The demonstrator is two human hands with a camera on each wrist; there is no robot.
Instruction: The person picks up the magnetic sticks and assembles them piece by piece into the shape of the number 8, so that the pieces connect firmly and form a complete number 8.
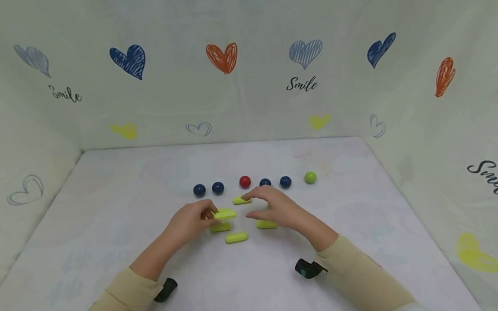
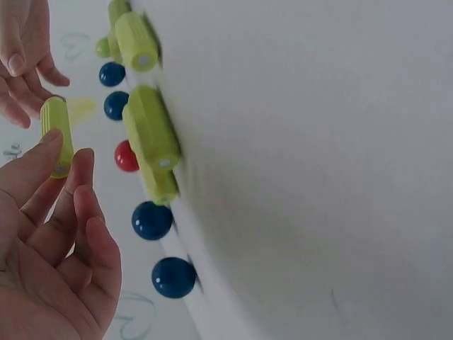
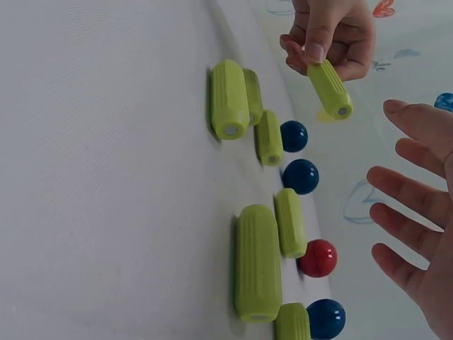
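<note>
My left hand [image 1: 189,221] pinches a yellow-green magnetic rod [image 1: 225,214] between thumb and fingers, raised above the table. The rod is ribbed, with a small silvery disc on its end [image 3: 342,111] in the right wrist view. Facing it, my right hand [image 1: 280,208] has its fingers apart and holds nothing; a gap separates it from the rod. Below the hands lie several similar rods, among them a front one [image 1: 236,238], a right one [image 1: 266,224] and a far one [image 1: 241,201]. The right hand partly hides the far side of the group.
Behind the rods runs a row of balls: several dark blue ones [image 1: 199,190], a red one [image 1: 244,182] and a light green one [image 1: 310,177]. The white table [image 1: 253,290] meets a cloth backdrop [image 1: 262,104] printed with hearts. Black wrist devices [image 1: 309,268] hang under both forearms.
</note>
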